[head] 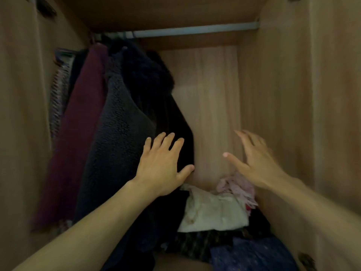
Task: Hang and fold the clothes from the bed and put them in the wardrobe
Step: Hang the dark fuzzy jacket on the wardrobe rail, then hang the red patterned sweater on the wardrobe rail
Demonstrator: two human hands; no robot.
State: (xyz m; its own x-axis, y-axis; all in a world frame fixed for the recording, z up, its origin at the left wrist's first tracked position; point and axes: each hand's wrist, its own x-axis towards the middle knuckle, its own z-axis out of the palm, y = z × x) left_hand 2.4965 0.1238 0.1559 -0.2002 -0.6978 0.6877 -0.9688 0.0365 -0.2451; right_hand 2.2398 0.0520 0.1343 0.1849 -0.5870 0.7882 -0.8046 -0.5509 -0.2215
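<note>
I look into an open wooden wardrobe (273,94). Several garments hang at the left end of its metal rail (195,31): a black garment (172,118), a dark fleece (121,130), a maroon one (78,133) and a striped one (58,94). My left hand (162,165) lies flat with straight fingers against the black garment's lower edge. Spread in the air to the right, my right hand (256,161) holds nothing and is blurred. Below, a pile of clothes lies on the wardrobe floor: a cream piece (213,212), a pink piece (236,186) and a blue piece (254,255).
The rail's right half carries nothing, and the bare back panel (213,94) shows behind it. Wardrobe doors stand open on both sides, with hinges (306,261) at the right edge. The bed is out of view.
</note>
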